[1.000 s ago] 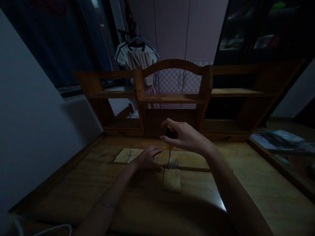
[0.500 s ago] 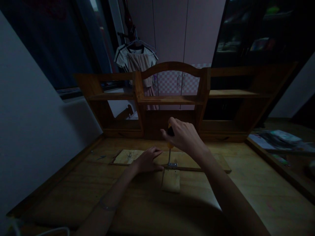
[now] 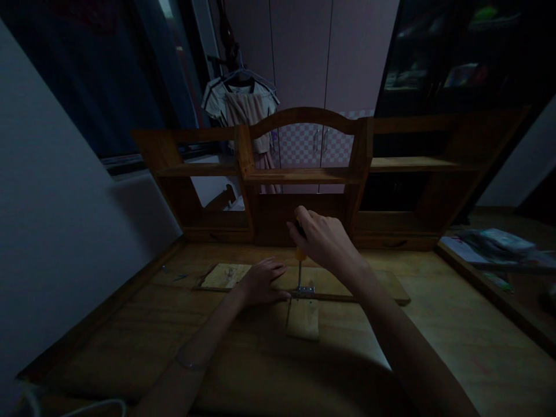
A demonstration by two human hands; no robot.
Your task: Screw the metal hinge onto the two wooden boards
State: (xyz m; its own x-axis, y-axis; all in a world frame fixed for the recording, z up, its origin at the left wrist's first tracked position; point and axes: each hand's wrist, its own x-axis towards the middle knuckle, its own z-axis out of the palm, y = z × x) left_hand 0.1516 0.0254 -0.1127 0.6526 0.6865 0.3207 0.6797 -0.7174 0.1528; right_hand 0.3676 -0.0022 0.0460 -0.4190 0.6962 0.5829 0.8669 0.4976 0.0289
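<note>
My right hand (image 3: pixel 324 240) is closed round the black and yellow handle of a screwdriver (image 3: pixel 299 258). The tool stands upright with its tip on a small metal hinge (image 3: pixel 306 291). That hinge joins a long wooden board (image 3: pixel 330 281) to a small wooden block (image 3: pixel 303 318) in front of it. Fingers spread, my left hand (image 3: pixel 259 282) lies flat on the board just left of the hinge.
All this lies on a wooden desk (image 3: pixel 130 336) with a shelf unit (image 3: pixel 304 174) along its back. A white wall stands to the left. Papers (image 3: pixel 495 243) lie at the right edge, a white cable (image 3: pixel 65 405) at the near left. Clothes hang behind.
My right hand has turned on the screwdriver handle, so that its fingers now cover more of it. The left hand, board and block have stayed put.
</note>
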